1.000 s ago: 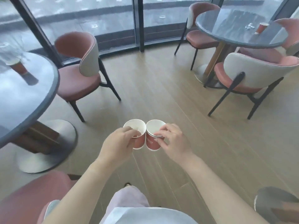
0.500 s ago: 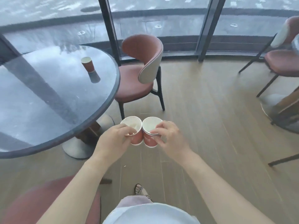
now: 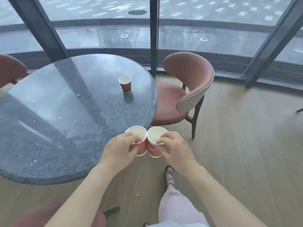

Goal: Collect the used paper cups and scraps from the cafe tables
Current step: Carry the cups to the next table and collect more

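Observation:
My left hand [image 3: 120,149] grips a red paper cup [image 3: 142,145] by its rim, fingers inside. Right beside it, touching, my right hand [image 3: 176,149] pinches a second red paper cup [image 3: 154,147] that looks like a stack of two. Both cups are held upright over the near right edge of the round dark table [image 3: 49,128]. A third red paper cup [image 3: 125,84] stands upright on the table's far right part, well beyond my hands. Small pale scraps [image 3: 106,126] lie scattered on the tabletop.
A red chair [image 3: 186,89] stands right of the table by the glass wall [image 3: 101,30]. Another red chair [image 3: 9,69] shows at the far left, and a third seat [image 3: 49,215] at the bottom left. A crumb [image 3: 137,195] lies on the wooden floor near my sandalled foot [image 3: 170,175].
The view has swung left and closer to the table, which now fills the left half. My hands keep the two cups together in front of me; the other table has left the view.

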`<action>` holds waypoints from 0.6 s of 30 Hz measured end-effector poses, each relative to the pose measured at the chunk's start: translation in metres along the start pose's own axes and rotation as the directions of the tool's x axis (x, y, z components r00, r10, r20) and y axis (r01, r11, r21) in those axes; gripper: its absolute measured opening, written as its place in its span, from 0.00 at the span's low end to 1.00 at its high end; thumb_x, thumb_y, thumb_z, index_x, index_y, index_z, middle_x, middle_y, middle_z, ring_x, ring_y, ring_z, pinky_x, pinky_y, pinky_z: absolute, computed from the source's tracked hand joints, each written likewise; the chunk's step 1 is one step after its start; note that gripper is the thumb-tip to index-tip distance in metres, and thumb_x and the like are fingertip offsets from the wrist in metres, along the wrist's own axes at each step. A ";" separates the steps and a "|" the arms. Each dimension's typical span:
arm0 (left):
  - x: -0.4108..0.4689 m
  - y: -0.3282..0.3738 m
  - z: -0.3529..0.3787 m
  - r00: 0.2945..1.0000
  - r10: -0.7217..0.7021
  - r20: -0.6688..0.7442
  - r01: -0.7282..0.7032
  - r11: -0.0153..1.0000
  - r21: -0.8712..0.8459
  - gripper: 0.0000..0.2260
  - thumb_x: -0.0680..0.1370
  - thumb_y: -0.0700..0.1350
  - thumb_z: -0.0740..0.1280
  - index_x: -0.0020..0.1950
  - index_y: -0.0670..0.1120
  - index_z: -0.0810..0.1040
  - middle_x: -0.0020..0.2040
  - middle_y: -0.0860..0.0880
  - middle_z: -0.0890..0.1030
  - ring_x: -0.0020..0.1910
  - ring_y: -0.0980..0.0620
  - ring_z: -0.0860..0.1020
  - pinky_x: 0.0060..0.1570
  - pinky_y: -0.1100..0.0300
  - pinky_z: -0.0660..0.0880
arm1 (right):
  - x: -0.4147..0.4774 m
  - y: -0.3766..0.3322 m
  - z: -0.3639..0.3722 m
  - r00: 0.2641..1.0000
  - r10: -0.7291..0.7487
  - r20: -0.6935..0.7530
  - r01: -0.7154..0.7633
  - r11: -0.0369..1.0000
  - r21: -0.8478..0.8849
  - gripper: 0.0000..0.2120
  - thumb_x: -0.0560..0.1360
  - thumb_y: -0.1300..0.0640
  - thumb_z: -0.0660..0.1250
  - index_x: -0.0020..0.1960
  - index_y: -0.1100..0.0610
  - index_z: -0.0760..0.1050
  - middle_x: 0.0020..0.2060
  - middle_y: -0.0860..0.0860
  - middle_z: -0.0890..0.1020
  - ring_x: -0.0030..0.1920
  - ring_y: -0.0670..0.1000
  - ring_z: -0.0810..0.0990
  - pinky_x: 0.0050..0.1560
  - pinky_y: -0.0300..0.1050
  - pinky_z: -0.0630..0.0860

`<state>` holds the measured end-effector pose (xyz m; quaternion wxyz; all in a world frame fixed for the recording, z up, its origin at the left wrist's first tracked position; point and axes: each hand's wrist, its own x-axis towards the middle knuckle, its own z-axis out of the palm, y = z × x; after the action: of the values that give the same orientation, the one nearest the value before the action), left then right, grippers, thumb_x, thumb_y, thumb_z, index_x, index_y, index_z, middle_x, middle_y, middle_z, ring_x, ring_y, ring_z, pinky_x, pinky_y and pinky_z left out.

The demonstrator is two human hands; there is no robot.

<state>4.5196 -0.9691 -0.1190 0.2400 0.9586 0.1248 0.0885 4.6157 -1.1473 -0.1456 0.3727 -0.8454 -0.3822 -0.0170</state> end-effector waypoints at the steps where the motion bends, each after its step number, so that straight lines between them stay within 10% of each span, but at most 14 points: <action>1: 0.018 -0.006 0.001 1.000 -0.013 -0.009 0.013 1.000 0.001 0.08 0.71 0.41 0.70 0.47 0.52 0.81 0.44 0.56 0.81 0.42 0.51 0.79 0.38 0.56 0.76 | 0.020 0.009 0.004 1.000 -0.009 0.010 0.009 1.000 0.000 0.06 0.67 0.63 0.72 0.43 0.55 0.81 0.43 0.51 0.80 0.48 0.55 0.77 0.43 0.49 0.77; 18: 0.290 -0.080 0.007 0.938 -0.291 -0.188 0.279 0.956 -0.088 0.09 0.71 0.37 0.69 0.47 0.49 0.81 0.44 0.53 0.82 0.44 0.49 0.80 0.41 0.51 0.77 | 0.319 0.128 0.050 0.948 -0.153 0.278 0.137 0.988 0.074 0.06 0.70 0.56 0.71 0.39 0.59 0.78 0.44 0.50 0.80 0.48 0.56 0.75 0.40 0.52 0.75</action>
<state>4.7817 -0.8219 -0.1324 0.2654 0.9091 0.2831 0.1517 4.9133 -0.9681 -0.1607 0.3348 -0.7984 -0.4930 0.0869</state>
